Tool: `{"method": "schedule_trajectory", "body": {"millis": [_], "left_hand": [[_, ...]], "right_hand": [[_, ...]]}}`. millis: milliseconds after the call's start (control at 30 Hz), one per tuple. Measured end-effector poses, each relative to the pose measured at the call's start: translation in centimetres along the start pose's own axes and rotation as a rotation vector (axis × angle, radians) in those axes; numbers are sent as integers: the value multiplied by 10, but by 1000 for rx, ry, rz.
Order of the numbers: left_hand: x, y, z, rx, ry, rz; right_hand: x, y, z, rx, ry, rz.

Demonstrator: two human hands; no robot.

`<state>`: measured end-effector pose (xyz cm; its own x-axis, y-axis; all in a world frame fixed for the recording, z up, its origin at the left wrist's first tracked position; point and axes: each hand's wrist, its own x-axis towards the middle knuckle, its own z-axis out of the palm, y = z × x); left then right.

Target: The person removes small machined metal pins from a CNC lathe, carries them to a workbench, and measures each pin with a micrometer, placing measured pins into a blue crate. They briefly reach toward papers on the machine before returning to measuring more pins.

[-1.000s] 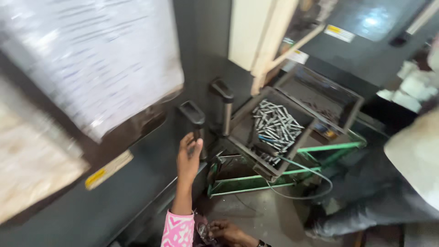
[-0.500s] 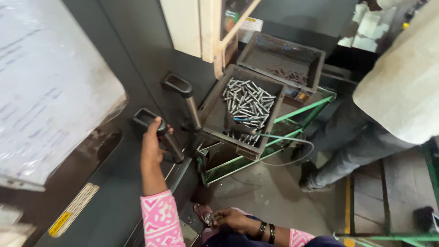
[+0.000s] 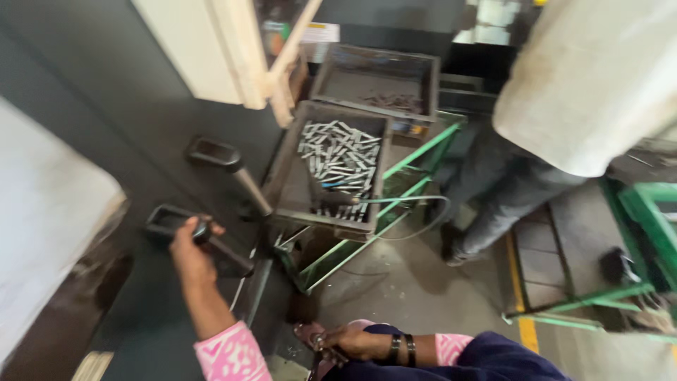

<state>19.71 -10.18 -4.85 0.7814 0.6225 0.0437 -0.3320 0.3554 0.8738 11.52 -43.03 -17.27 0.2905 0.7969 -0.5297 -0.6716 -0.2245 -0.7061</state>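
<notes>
Left hand (image 3: 189,252) had its fingers wrapped on the black machine handle (image 3: 169,221); right hand (image 3: 350,343) pinched something small, unclear what; a loose hold could let that handle slip free.

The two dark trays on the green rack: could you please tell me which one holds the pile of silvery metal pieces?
The nearer tray, closer to the left hand; the farther tray behind it looks almost bare.

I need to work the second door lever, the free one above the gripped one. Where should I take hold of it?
Grip the upper handle at its flat black end. It sticks out from the dark panel on a slanted metal stem, so come from the open floor side, wrapping fingers around as the left hand does below.
</notes>
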Motion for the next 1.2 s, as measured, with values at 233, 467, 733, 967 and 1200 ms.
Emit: {"method": "schedule_trajectory", "body": {"millis": [233, 467, 733, 967, 1200], "left_hand": [[2, -5, -14, 40, -29, -87], [3, 25, -20, 214, -108, -498], [2, 28, -4, 226, -29, -511], [-3, 9, 10, 34, 13, -68], [-18, 11, 6, 242, -3, 71]], "right_hand": [[-1, 15, -8, -75, 69, -79], [-5, 21, -10, -97, 94, 63], [-7, 3, -2, -370, 6, -335], [-5, -5, 11, -265, 126, -141], [22, -39, 26, -85, -87, -76]]}}
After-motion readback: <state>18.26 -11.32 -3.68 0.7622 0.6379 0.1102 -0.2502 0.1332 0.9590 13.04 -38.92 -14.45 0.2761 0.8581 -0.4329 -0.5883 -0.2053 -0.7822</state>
